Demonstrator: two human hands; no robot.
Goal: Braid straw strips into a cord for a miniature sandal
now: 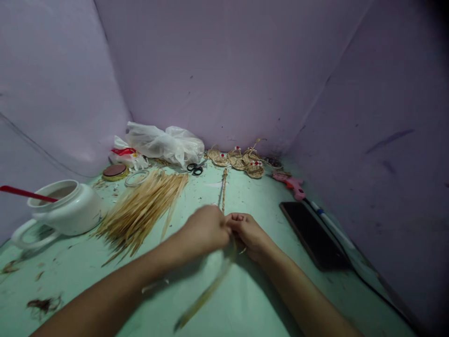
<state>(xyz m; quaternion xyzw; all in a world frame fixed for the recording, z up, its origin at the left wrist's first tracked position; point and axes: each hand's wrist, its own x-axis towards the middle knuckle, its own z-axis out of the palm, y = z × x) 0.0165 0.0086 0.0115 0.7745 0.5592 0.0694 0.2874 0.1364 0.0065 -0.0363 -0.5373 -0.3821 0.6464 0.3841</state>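
Note:
A thin braid of tan dried fibre runs up the table from between my two hands. My left hand is closed like a fist, slightly blurred, at the braid's lower end. Beside it, touching or nearly so, my right hand has its fingers pinched together on the braid's working end. A long pale fibre strip trails from between the hands towards the near edge, blurred. The fingertips and the exact grip of each hand are partly hidden.
Left of the hands lie a bundle of dried fibre strips and a white pot with a red stick. Black scissors, a plastic bag and woven pieces with red beads sit along the wall. A phone and pink glue gun are right.

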